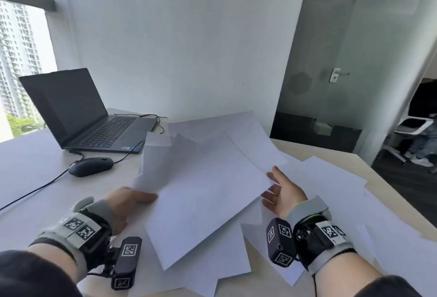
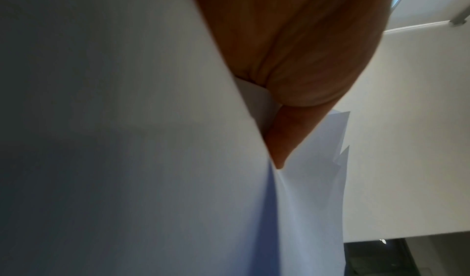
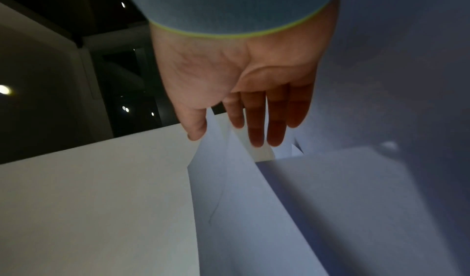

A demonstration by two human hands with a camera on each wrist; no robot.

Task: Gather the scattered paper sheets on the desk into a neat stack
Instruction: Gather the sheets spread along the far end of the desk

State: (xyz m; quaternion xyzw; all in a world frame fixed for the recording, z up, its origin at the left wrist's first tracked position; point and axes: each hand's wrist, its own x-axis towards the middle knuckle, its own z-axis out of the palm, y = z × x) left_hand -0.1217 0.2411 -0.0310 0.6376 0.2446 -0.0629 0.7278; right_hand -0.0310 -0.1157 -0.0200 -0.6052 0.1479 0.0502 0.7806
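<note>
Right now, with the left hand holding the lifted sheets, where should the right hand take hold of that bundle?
At the bundle of lifted sheets, its right edge, from the right. That edge hangs free above the desk beside the open right hand; the left hand already pinches the opposite side.

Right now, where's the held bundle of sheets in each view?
Head: held sheets centre, left hand gripping their left edge, right hand open at their right edge.
Left wrist: sheets fill the lower centre, below the fingers.
Right wrist: sheets below the fingertips.
Shared landmark: white wall.
</note>
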